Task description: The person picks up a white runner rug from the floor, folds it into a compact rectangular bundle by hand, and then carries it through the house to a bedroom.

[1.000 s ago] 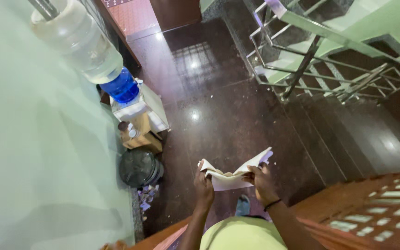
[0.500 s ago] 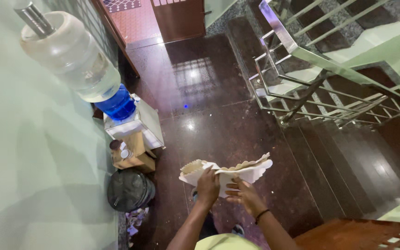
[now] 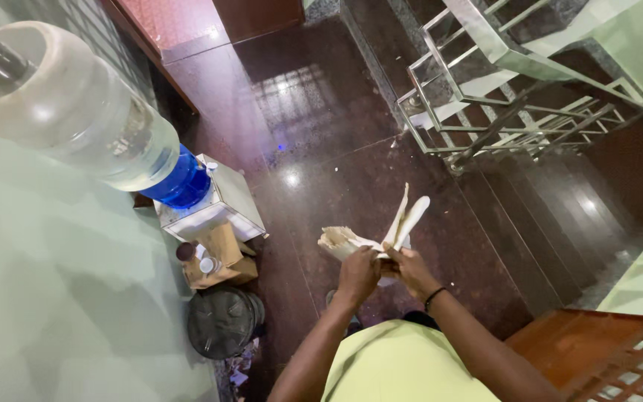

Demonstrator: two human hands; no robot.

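Note:
Both hands hold a stack of pale paper plates (image 3: 400, 223) with scalloped edges, folded and bent upward in front of me. My left hand (image 3: 357, 272) grips the left part of the stack. My right hand (image 3: 411, 269), with a black band at the wrist, grips the right part where the plates stick up on edge. The hands touch each other over the dark polished floor (image 3: 351, 171).
A water dispenser (image 3: 206, 201) with a large inverted bottle (image 3: 83, 119) stands against the pale green wall at left. Below it sit a cardboard box (image 3: 217, 260) and a black-lined bin (image 3: 221, 324). A steel stair railing (image 3: 500, 97) and steps run at right.
The plates were spread flat between my hands; now they are folded together and stand upright. My hands have drawn close. The view has shifted toward the dispenser.

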